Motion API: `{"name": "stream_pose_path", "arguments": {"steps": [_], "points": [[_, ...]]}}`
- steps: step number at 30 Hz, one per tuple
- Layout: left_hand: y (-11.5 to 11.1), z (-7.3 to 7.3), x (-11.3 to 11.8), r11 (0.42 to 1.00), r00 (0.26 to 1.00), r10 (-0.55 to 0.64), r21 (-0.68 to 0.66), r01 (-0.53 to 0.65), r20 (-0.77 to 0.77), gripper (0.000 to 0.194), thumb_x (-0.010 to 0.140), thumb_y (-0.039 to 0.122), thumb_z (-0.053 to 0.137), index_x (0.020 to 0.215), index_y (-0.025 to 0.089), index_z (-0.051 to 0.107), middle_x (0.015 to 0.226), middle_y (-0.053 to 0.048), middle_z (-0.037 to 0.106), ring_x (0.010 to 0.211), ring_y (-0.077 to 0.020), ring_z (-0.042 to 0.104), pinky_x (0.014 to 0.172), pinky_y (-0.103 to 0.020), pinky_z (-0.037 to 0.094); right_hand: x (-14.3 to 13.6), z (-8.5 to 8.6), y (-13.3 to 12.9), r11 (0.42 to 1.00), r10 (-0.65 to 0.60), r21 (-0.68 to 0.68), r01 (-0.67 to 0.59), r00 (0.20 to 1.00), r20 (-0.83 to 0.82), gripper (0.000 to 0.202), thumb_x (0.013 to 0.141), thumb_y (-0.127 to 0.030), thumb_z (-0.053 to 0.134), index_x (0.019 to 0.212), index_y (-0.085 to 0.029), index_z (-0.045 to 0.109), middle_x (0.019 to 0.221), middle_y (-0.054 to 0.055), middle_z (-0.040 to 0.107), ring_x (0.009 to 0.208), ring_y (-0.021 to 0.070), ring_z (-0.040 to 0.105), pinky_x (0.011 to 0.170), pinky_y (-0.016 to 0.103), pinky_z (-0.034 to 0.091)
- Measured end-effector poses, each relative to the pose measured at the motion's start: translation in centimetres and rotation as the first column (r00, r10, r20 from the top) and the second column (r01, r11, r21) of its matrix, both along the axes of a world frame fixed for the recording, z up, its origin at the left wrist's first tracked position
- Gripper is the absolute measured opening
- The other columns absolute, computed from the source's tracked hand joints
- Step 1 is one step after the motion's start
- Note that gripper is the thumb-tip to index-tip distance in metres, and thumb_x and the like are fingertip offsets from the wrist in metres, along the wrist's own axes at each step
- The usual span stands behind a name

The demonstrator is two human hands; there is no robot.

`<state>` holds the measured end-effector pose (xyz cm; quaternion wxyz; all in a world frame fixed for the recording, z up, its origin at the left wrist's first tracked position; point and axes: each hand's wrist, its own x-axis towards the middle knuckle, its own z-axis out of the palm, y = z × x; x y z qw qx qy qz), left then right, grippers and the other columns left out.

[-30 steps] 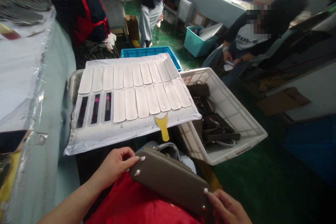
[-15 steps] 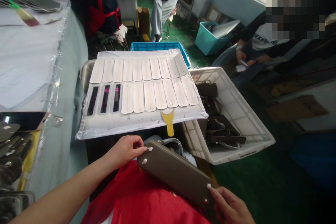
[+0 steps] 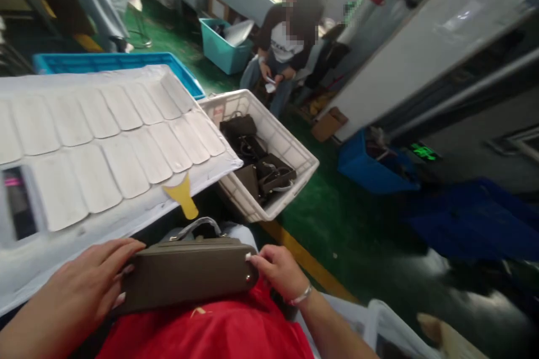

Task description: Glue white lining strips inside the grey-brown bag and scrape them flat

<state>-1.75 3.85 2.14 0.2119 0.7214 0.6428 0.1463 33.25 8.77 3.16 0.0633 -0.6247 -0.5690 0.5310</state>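
An olive-brown handbag [image 3: 189, 277] lies across my lap over a red apron [image 3: 210, 334], its long flat base turned toward me. Its wrapped handle [image 3: 197, 225] arches up on the far side. Around the bag's left end my left hand [image 3: 99, 275] is closed, with a small white tab showing by the fingertips. My right hand [image 3: 280, 269] pinches at another small white tab [image 3: 248, 257] on the right corner, just above a shiny metal stud [image 3: 248, 278]. The tab's underside cannot be seen.
Ahead on the left, a white-covered board [image 3: 160, 207] carries rows of pale strips [image 3: 126, 165] and a yellow forked piece [image 3: 184, 196]. Beyond my right hand stands a white crate [image 3: 290, 193] holding several dark handbags. A seated person [image 3: 282, 50] is farther back.
My view has swung right. The handbag now lies more level. My left hand has gone from pinching near a corner tab to clasping the left end; my right stays at its tab.
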Motion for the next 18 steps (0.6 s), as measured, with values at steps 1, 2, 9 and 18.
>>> {"name": "stream_pose_path", "arguments": {"steps": [1,2,9,18], "points": [[0.4,-0.3,1.0,0.995,0.998,-0.065,0.072,0.066,-0.005,0.032,0.080,0.026,0.039,0.109,0.032,0.050,0.112,0.000,0.059,0.101,-0.0269,0.056,0.088,-0.047,0.044,0.2,-0.2,0.0,1.000,0.003,0.005,-0.003,1.000,-0.001,0.037,0.080,-0.050,0.055,0.065,-0.016,0.054,0.052,-0.001,0.057,0.043,0.0089,0.052,0.040,0.018,0.032],[0.8,-0.4,2.4,0.984,0.991,-0.133,0.120,0.132,0.002,0.033,0.081,0.024,0.038,0.111,0.034,0.048,0.115,0.001,0.058,0.102,-0.0263,0.056,0.088,-0.046,0.045,0.4,-0.3,0.0,1.000,0.004,0.012,-0.004,1.000,-0.001,0.037,0.080,-0.050,0.055,0.066,-0.016,0.055,0.052,-0.001,0.058,0.044,0.0091,0.052,0.040,0.018,0.032],[3.0,-0.1,14.1,0.844,0.852,-0.522,0.151,0.514,0.019,0.068,0.075,0.056,0.058,0.129,0.018,0.042,0.127,-0.013,0.053,0.115,-0.0281,0.050,0.097,-0.040,0.041,0.6,0.0,-0.1,0.988,0.068,0.137,-0.071,0.997,0.024,0.032,0.081,-0.043,0.058,0.065,-0.015,0.059,0.054,-0.002,0.058,0.049,0.0083,0.053,0.046,0.018,0.032],[2.7,-1.5,16.7,0.842,0.856,-0.504,0.151,0.517,-0.118,0.071,0.071,0.052,0.063,0.125,0.011,0.045,0.123,-0.019,0.055,0.112,-0.0311,0.051,0.095,-0.043,0.038,1.3,-0.3,-0.1,0.970,0.122,0.207,-0.127,0.992,0.033,0.032,0.081,-0.040,0.058,0.062,-0.014,0.062,0.053,-0.001,0.059,0.051,0.0073,0.050,0.048,0.019,0.028]]}}
